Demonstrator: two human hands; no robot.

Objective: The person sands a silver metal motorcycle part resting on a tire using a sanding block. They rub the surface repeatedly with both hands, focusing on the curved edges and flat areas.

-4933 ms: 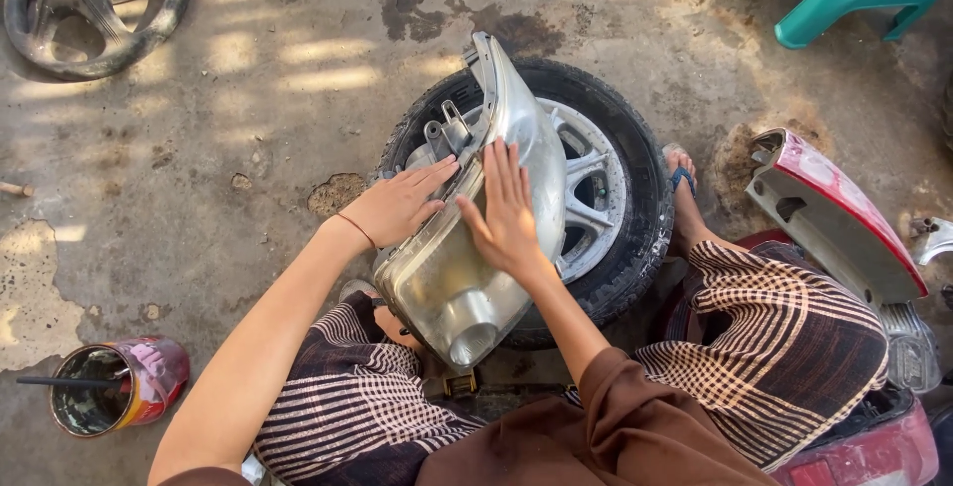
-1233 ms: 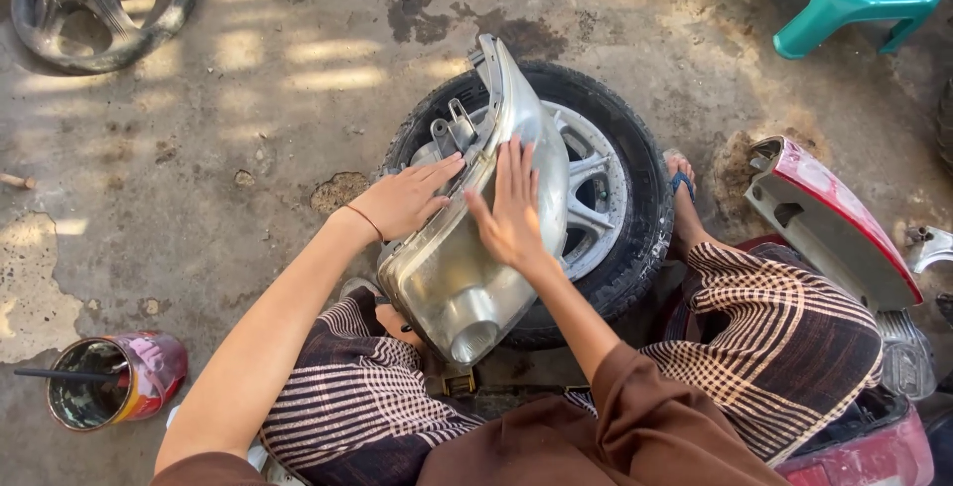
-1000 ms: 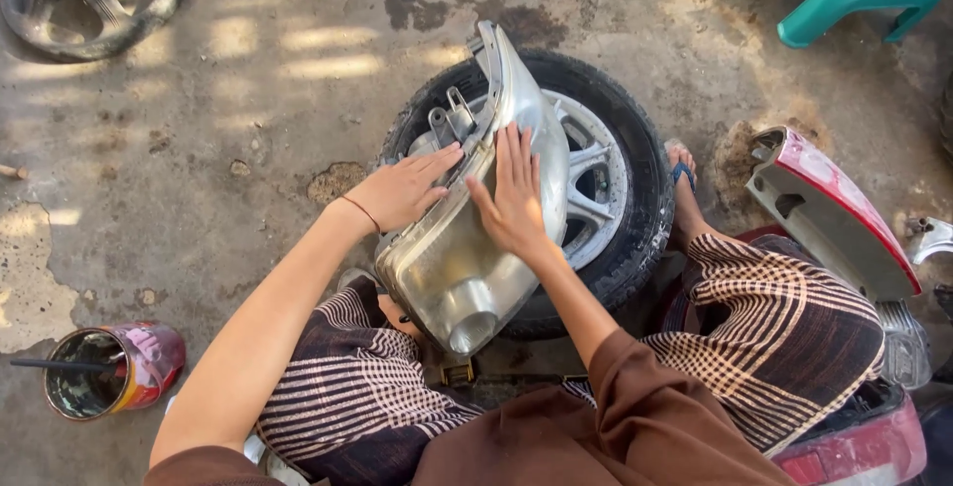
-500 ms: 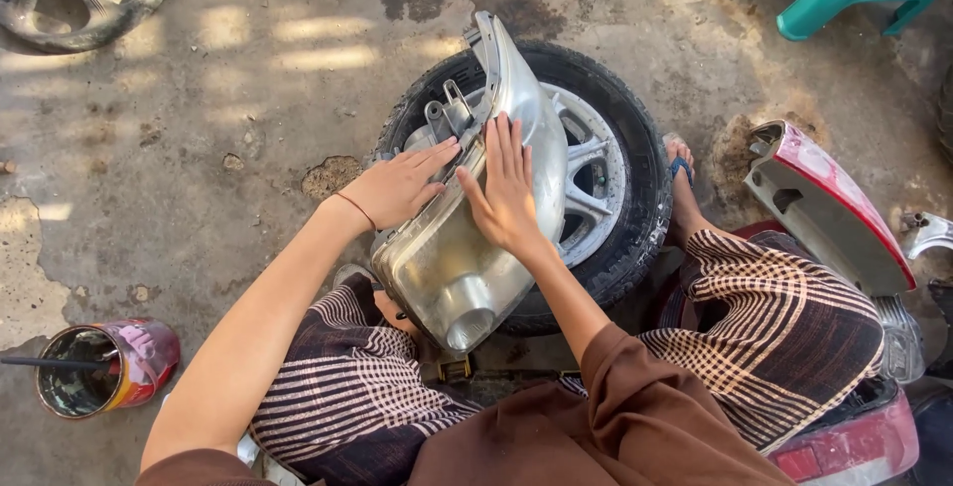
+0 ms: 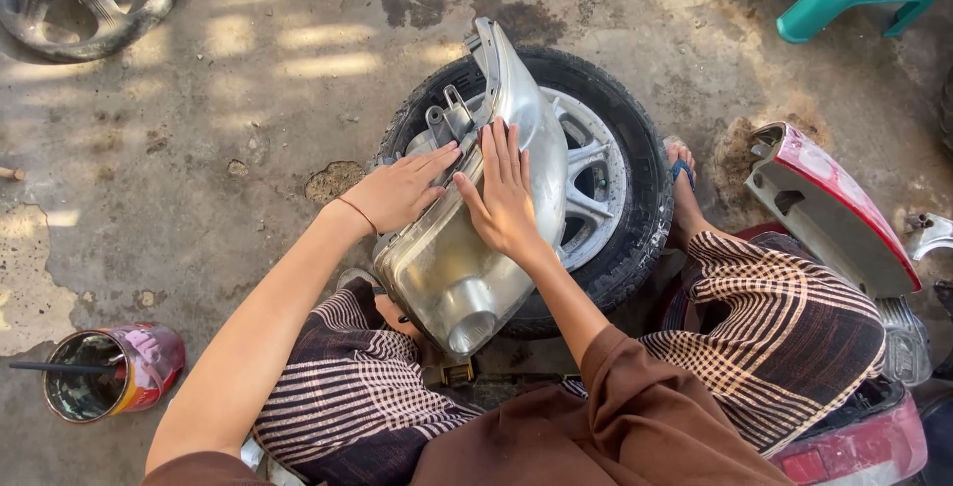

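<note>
Big tyre point(image 5: 635, 198) lies flat on the concrete floor point(image 5: 228, 148) between the person's knees, and a hazy headlamp point(image 5: 476, 238) is propped across it, lens up. Compared with a few seconds back, hardly anything has shifted: the lamp sits in the same spot. Right hand point(image 5: 506, 198) lies flat on the lens, fingers together; left hand point(image 5: 402, 188) rests on its edge, fingers loosely spread, neither gripping. A paint tin point(image 5: 109, 372) stands off to the left.
</note>
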